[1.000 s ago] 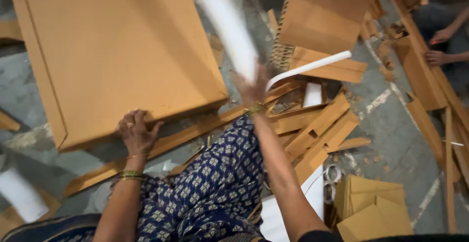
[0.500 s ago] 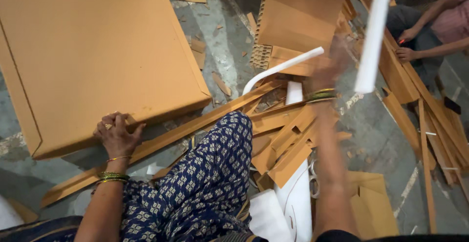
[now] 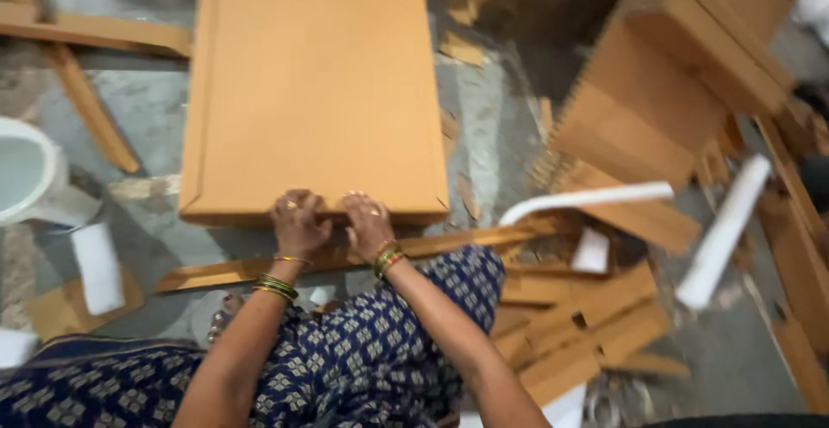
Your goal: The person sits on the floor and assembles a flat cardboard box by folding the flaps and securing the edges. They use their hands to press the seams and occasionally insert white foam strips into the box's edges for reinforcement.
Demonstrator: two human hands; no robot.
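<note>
Head view showed the large flat cardboard sheet (image 3: 315, 91) lying on the grey floor (image 3: 496, 126) in front of me, its folded near edge just beyond my knee. My left hand (image 3: 298, 221) and my right hand (image 3: 367, 221) sat side by side on that edge, almost touching one another, fingers curled over the lip and pressed down on it; I held nothing else in either. To do this well, I judged, I had to keep both palms flat along the fold line and press evenly, so the crease ran straight and the corner near the right hand did not lift. A long cardboard strip (image 3: 363, 255) lay just under my wrists, between the sheet and my patterned blue garment (image 3: 389, 350). To the right a curved white strip (image 3: 587, 196) rested against loose cardboard offcuts (image 3: 587, 324), and a white tube (image 3: 724, 234) lay tilted beyond them, well apart from my hands. A stack of folded cardboard (image 3: 682, 74) stood at upper right. At the left edge sat a white bucket (image 3: 30, 177), with a small white piece (image 3: 97, 268) on the floor beside it.
</note>
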